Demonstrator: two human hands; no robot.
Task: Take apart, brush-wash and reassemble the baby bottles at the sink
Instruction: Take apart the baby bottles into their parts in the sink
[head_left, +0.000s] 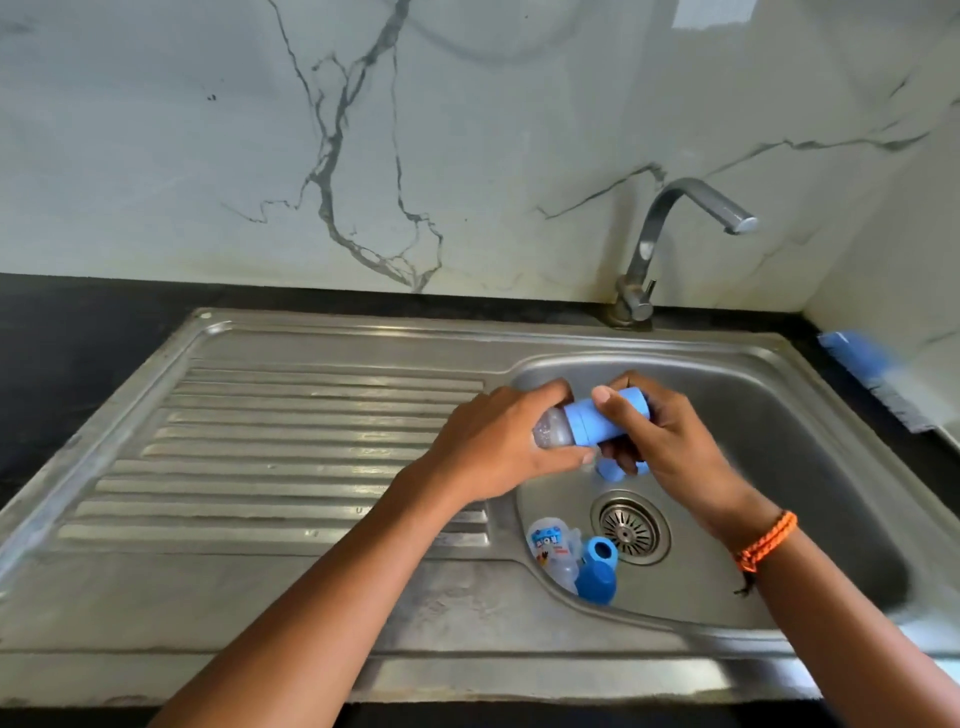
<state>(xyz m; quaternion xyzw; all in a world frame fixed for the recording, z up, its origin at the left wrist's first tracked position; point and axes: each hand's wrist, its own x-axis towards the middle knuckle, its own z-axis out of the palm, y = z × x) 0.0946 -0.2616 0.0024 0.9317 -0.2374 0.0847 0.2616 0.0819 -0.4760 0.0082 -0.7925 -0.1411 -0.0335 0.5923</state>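
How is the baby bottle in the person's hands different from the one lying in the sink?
The held bottle is up over the basin, gripped by the left hand and right hand, blue cap on. The sink bottle lies on the sink floor by the drain, untouched, with loose blue parts beside it. Both have clear bodies.

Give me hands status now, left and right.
Left hand: closed around the clear bottle body.
Right hand: closed around the blue cap.

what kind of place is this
Most likely a home kitchen. A stainless steel sink with a ribbed drainboard is set into a dark counter, with a tap against a marble-look backsplash.
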